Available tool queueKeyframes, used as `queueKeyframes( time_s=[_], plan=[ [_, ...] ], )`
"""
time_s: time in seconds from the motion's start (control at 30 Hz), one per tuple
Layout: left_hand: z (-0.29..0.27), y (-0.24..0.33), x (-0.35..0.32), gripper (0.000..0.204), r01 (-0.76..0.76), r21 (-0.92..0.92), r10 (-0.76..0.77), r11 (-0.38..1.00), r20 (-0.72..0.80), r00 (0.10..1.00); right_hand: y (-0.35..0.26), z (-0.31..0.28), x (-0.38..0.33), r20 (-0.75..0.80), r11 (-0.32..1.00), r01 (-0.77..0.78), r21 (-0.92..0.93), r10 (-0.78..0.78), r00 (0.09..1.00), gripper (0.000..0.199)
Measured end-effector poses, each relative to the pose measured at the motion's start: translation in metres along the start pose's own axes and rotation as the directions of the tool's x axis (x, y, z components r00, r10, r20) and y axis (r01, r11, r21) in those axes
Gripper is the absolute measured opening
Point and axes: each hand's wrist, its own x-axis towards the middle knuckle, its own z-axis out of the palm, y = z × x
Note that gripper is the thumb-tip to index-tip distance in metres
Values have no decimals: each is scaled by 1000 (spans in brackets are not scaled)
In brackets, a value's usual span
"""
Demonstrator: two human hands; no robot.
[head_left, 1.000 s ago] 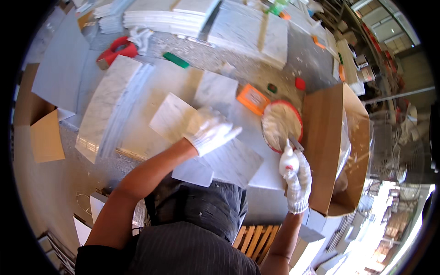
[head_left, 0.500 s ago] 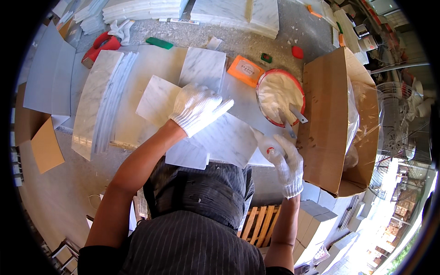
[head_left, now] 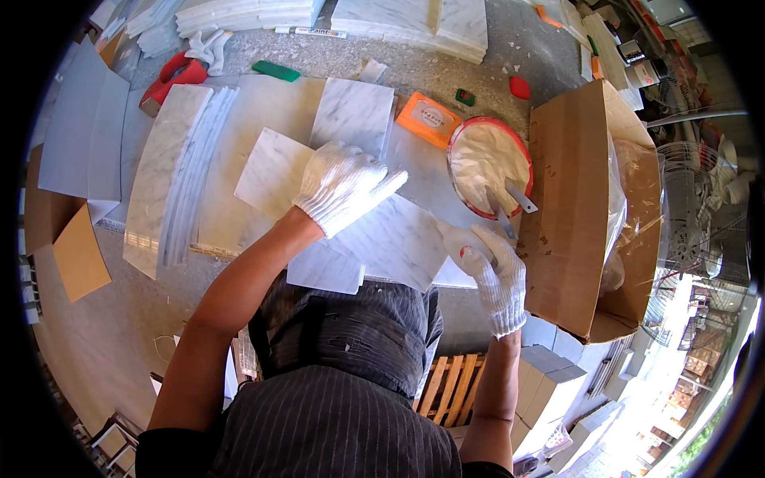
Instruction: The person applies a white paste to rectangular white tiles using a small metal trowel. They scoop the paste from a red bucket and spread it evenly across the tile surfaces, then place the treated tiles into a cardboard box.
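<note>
My left hand (head_left: 344, 190), in a white knit glove, is closed over the middle of a grey-veined white marble tile (head_left: 402, 243). The thumb side points right, and the other fingertips are hidden. The tile lies slanted over other pieces, including a small marble tile (head_left: 325, 267) at the near edge and another marble tile (head_left: 351, 115) behind. My gloved right hand (head_left: 504, 279) is wrapped round a white squeeze bottle (head_left: 460, 243) with a red mark. Its narrow tip points at the tile's right end; whether they touch, I cannot tell.
Right of the tiles stand a red-rimmed tub (head_left: 486, 159) of cream paste with two putty knives, an orange pack (head_left: 428, 119) and an open cardboard box (head_left: 570, 215). Stacked marble strips (head_left: 171, 175) lie left, near a red tape dispenser (head_left: 174, 76). More marble slabs (head_left: 410, 24) lie behind.
My right hand and the bottle have shifted slightly left and up along the tile's right end. My left hand stays in place on the tile.
</note>
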Motion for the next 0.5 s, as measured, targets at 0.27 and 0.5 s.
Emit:
queueKeyframes(
  time_s=[0.27,0.5],
  plan=[
    [-5,0,1,14,15,-3,-15,1000,25,1000,1,1,4,24,1000,13,-7,-13,1000,41],
    [-5,1,2,12,-17,31,17,999,3,1000,-1,0,5,31,1000,12,-17,-11,999,42]
  ],
)
